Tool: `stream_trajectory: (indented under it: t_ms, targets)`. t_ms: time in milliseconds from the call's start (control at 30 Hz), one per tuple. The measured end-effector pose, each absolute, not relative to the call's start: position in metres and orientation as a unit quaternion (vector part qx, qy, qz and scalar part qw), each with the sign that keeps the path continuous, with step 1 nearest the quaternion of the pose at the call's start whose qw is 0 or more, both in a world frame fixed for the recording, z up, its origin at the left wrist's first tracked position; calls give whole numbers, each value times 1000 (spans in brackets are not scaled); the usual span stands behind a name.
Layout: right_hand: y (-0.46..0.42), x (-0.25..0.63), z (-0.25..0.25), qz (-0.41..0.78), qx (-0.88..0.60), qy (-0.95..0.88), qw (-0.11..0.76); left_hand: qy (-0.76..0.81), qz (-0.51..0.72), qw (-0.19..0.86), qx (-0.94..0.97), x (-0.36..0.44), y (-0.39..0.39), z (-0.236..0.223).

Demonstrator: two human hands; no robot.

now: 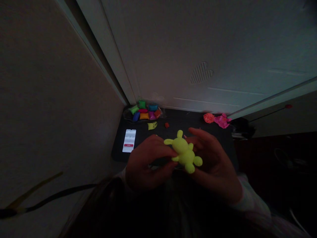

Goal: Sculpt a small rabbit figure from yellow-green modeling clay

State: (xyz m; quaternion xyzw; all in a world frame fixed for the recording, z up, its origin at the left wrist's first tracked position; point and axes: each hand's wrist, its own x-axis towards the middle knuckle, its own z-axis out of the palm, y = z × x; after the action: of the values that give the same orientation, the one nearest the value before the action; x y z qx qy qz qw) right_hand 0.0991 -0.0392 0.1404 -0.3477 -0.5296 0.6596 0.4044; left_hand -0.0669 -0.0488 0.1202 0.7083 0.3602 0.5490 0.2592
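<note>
A small yellow clay rabbit figure [183,152] with two long ears, a round head, a body and stubby limbs is held up above the dark table. My left hand [151,162] pinches one of its arms between thumb and forefinger. From the other side, my right hand [213,165] curls around the figure, the thumb below the legs and the fingers behind its side. Part of the right fingers' contact is hidden behind the figure. Beyond the hands lie a torn yellow packet [152,125] and a small red lump [166,125].
Several colourful clay packets [144,116] lie in a clear bag at the table's [183,117] back left. A lit phone [129,140] showing a timer rests at the left. Orange crumpled material [208,118] and a pink piece [222,121] sit back right. A pale panel [168,66] stands behind.
</note>
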Motion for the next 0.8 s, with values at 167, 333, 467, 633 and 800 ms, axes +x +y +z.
stream_trajectory:
  t_ms: [167,333,467,633,800]
  targets:
    - [-39,99,142,665,-348,-524,404,362,525,238,732,-69,-47,123]
    - [-40,97,143,648,-353,-536,410,368,564,274,687,-67,-51,115]
    - [-41,97,140,617,-354,-569,412,366,621,334,608,-60,-55,107]
    - [-40,95,132,530,-353,-636,437,333,664,546,387,-45,-57,103]
    - [-39,94,121,437,-378,-685,444,292,621,683,250,-39,-55,103]
